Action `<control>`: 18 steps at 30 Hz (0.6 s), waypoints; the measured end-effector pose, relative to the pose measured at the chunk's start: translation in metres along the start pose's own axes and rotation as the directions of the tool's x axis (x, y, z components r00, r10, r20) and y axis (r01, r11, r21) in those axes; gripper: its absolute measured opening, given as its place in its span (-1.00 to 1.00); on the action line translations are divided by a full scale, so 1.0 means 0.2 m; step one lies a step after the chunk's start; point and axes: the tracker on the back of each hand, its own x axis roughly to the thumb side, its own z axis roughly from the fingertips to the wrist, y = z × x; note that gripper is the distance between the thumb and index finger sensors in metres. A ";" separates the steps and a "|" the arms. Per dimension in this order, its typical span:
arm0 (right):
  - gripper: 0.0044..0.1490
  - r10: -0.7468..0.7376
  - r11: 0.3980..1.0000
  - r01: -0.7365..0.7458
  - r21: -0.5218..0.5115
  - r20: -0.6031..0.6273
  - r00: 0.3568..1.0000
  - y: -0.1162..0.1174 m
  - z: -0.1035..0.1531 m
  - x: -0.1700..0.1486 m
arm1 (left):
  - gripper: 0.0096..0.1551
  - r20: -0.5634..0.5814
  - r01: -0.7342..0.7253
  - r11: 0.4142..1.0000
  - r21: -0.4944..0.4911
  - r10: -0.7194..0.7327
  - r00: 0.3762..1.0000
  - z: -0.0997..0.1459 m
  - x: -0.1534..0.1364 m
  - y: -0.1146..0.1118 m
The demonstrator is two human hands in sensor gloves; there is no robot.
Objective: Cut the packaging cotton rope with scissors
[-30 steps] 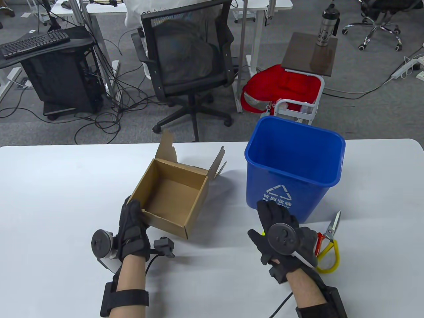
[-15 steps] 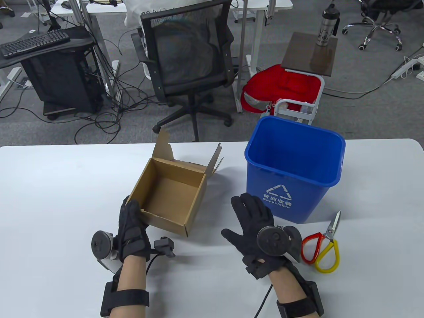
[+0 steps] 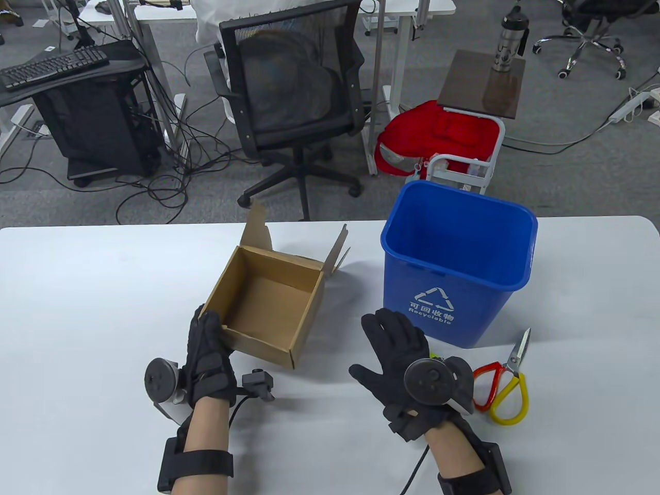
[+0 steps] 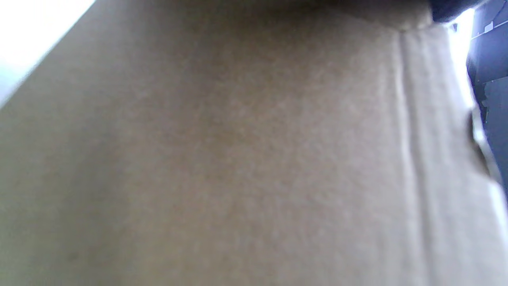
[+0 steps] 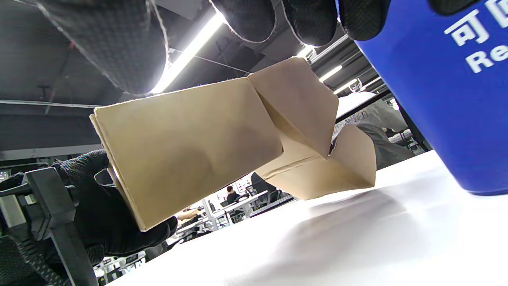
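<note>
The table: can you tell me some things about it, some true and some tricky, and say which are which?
1. The cardboard box is open and empty. True.
2. The scissors are inside the blue bin. False: they lie on the table beside it.
3. The left hand holds the box's near corner. True.
4. The right hand is holding the scissors. False: its fingers are spread and hold nothing.
5. The scissors have one red and one yellow handle. True.
</note>
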 end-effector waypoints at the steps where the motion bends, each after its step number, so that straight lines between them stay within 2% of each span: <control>1: 0.09 -0.002 1.000 0.002 -0.007 -0.001 1.000 -0.01 0.01 0.00 | -0.02 -0.004 -0.010 1.000 0.003 0.010 1.000 0.00 0.00 0.00; 6: 0.09 0.010 1.000 -0.010 -0.013 -0.009 1.000 -0.03 0.02 -0.01 | -0.03 0.022 -0.058 0.998 0.017 0.057 0.998 -0.01 0.06 0.02; 10: 0.08 0.003 1.000 -0.003 -0.019 -0.014 1.000 -0.04 0.02 -0.01 | -0.03 0.115 -0.086 0.996 0.001 0.086 0.990 -0.02 0.23 -0.01; 13: 0.07 -0.010 1.000 0.010 -0.004 -0.032 0.999 -0.03 0.02 -0.02 | -0.04 0.166 -0.103 0.994 -0.033 0.107 0.980 -0.06 0.40 -0.11; 18: 0.06 -0.013 1.000 0.014 0.022 -0.039 0.999 -0.01 0.03 -0.04 | -0.04 0.261 -0.025 0.995 -0.095 0.050 0.964 -0.13 0.65 -0.33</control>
